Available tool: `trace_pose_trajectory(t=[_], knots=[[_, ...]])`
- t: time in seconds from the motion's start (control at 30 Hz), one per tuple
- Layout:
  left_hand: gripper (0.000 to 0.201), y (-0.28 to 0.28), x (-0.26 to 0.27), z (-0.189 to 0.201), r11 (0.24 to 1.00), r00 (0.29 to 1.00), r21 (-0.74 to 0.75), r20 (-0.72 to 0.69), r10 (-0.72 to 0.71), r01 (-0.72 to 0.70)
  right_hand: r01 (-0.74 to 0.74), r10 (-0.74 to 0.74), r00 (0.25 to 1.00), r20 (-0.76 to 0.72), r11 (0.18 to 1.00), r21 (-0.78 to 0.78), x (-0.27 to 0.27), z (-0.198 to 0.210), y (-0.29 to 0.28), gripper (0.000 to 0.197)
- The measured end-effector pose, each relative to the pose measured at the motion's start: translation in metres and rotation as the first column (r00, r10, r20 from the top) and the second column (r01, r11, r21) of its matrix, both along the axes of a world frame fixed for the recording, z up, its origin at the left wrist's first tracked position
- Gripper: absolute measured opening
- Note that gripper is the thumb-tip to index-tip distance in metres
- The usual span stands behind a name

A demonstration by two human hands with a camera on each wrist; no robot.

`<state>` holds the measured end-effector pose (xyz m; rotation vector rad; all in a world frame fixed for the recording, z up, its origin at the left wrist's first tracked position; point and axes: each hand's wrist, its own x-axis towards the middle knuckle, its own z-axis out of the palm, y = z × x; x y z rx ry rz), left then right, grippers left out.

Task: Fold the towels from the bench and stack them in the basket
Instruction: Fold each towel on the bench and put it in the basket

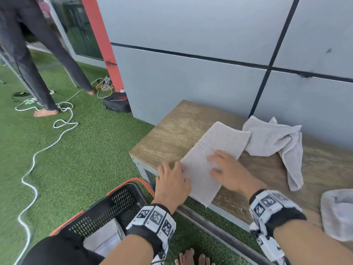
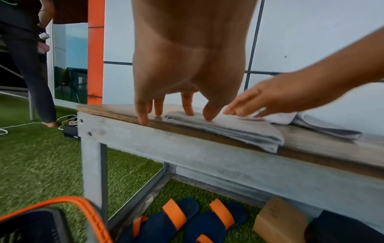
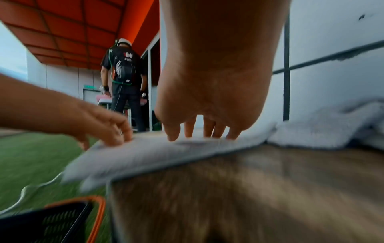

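A folded pale grey towel [image 1: 210, 153] lies as a long strip across the wooden bench [image 1: 172, 129], its near end hanging over the front edge. My left hand [image 1: 172, 178] rests with straight fingers at the towel's left edge, some fingertips on the wood [image 2: 143, 120]. My right hand [image 1: 225, 167] lies flat on the towel's middle, fingers spread [image 3: 207, 131]. A crumpled grey towel [image 1: 275, 140] lies behind it by the wall; another grey towel [image 1: 336, 213] sits at the right edge. The black basket [image 1: 114, 207] with orange rim stands on the grass lower left, with a folded towel [image 1: 105, 240] inside.
A grey panelled wall [image 1: 191, 73] backs the bench. White cables [image 1: 38, 150] trail over the green turf, where another person [image 1: 38, 64] stands barefoot at left. Sandals [image 2: 187, 218] and a wooden block [image 2: 280, 218] lie under the bench. My bare toes [image 1: 193, 259] show below.
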<state>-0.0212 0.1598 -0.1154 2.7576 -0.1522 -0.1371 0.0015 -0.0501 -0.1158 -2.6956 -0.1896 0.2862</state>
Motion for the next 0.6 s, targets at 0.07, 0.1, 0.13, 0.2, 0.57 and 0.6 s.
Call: trace_pose_trajectory(t=[0.07, 0.1, 0.13, 0.2, 0.57, 0.6], knots=[[0.028, 0.007, -0.001, -0.006, 0.998, 0.998, -0.042, 0.018, -0.052, 0.053, -0.009, 0.011, 1.0, 0.023, 0.998, -0.06, -0.022, -0.02, 0.003, 0.056], [0.026, 0.008, -0.002, -0.008, 0.995, 0.997, -0.061, 0.026, -0.077, 0.078, 0.0, 0.002, 0.999, 0.041, 0.998, -0.068, -0.03, -0.025, 0.003, 0.056], [0.022, 0.01, -0.002, -0.008, 0.991, 0.996, -0.101, 0.016, -0.091, 0.093, 0.006, -0.003, 0.999, 0.048, 0.998, -0.068, -0.035, -0.027, 0.003, 0.055], [0.016, 0.011, -0.001, -0.003, 0.967, 0.993, -0.239, -0.05, -0.109, 0.094, 0.01, -0.007, 0.999, 0.047, 0.998, -0.062, -0.04, -0.026, -0.001, 0.054], [0.024, 0.017, -0.008, 0.012, 0.905, 0.904, -0.419, -0.353, -0.242, 0.079, 0.092, -0.116, 0.991, 0.071, 0.955, 0.281, -0.06, -0.027, -0.017, 0.041], [0.022, 0.016, -0.01, 0.012, 0.888, 0.906, -0.457, -0.353, -0.235, 0.052, 0.093, -0.115, 0.991, 0.064, 0.954, 0.284, -0.061, -0.026, -0.017, 0.043]])
